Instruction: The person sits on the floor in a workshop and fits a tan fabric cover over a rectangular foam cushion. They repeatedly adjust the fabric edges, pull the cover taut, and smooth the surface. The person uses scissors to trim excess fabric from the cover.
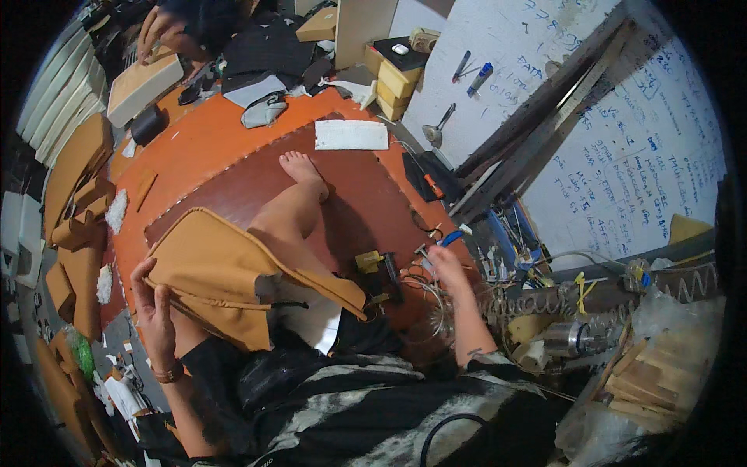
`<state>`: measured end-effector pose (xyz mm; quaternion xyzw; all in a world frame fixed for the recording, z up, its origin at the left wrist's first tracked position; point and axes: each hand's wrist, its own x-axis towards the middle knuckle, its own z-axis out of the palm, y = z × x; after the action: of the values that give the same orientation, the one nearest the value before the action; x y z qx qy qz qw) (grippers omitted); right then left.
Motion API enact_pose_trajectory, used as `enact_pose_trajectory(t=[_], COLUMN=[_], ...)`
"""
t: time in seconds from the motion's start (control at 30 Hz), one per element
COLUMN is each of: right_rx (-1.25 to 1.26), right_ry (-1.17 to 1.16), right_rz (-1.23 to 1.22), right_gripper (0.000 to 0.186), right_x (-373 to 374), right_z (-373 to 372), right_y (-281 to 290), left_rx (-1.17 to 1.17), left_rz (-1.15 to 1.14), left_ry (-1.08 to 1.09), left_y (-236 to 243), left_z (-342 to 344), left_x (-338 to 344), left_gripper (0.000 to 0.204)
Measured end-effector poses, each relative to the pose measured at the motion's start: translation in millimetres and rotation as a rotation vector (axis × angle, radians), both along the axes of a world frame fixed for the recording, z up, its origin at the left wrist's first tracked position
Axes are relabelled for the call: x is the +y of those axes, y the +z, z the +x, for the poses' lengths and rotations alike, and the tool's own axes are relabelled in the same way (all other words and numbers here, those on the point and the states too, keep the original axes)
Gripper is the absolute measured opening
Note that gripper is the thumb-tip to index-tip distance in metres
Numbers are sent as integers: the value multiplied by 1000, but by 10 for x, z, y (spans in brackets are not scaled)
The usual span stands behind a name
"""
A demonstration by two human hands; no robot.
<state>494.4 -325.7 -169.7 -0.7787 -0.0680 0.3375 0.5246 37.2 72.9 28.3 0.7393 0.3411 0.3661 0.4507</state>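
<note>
A tan leather-like cover point(214, 261) with a piped seam lies across my lap and bent leg. My left hand point(153, 311) grips its left edge, fingers behind and thumb in front. My right hand point(448, 268) is held away from the cover on the right, its fingers curled closed. A small metal tool part point(425, 251) shows at its fingertips and a blue handle point(451, 237) just beyond; whether the hand holds either is unclear. Left of that hand, a black and yellow object point(381, 268) sits on the brown floor sheet.
A white rectangular piece point(352, 135) lies ahead on the sheet. Tan foam-backed pieces point(85, 233) pile up at left. A co-worker's hand point(163, 35) rests on a pale box at far left. On the right are a tool tray point(517, 233), a coiled hose point(537, 300) and wood strips point(646, 381).
</note>
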Motion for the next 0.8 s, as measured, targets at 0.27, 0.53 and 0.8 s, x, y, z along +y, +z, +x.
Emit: enact_pose_trajectory(t=[0.27, 0.53, 0.8], right_rx=[-766, -507, -743], right_ry=[66, 191, 438], right_rz=[-512, -588, -1033], right_gripper=[22, 26, 26], right_x=[-313, 85, 74], right_z=[-579, -265, 130], right_y=[-1448, -1193, -2218], left_rx=[69, 616, 287], left_rz=[147, 582, 312], left_ry=[-28, -54, -62], left_y=[280, 984, 582], left_z=[317, 1426, 1084], left_x=[-99, -410, 204], left_gripper=[64, 53, 50])
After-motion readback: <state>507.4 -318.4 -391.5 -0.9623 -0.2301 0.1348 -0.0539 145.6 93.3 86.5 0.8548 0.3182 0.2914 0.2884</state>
